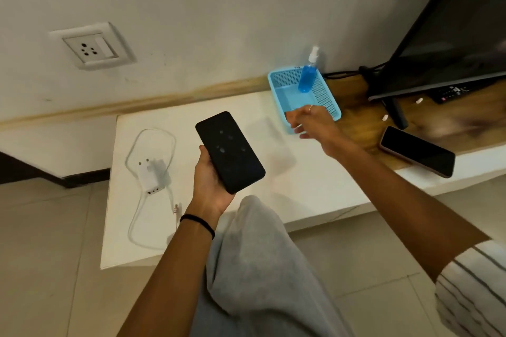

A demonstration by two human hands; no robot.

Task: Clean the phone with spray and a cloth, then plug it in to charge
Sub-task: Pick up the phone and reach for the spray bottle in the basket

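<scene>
My left hand (210,186) holds a black phone (230,152) screen-up over the white shelf (273,186); smudges show on its glass. My right hand (309,123) reaches out with fingers spread at the near rim of a blue plastic basket (328,98), holding nothing. A blue spray bottle (308,74) with a white nozzle leans in the basket's far corner. A white charger plug (152,175) with its looped cable (137,216) lies on the shelf to the left. On the wall above it is a socket (91,48). No cloth is visible.
A second phone (417,152) lies on the wooden top at the right. Beyond it stands a television (451,35) with a remote (451,91) under it. My grey-trousered knee (254,254) is below the shelf's front edge.
</scene>
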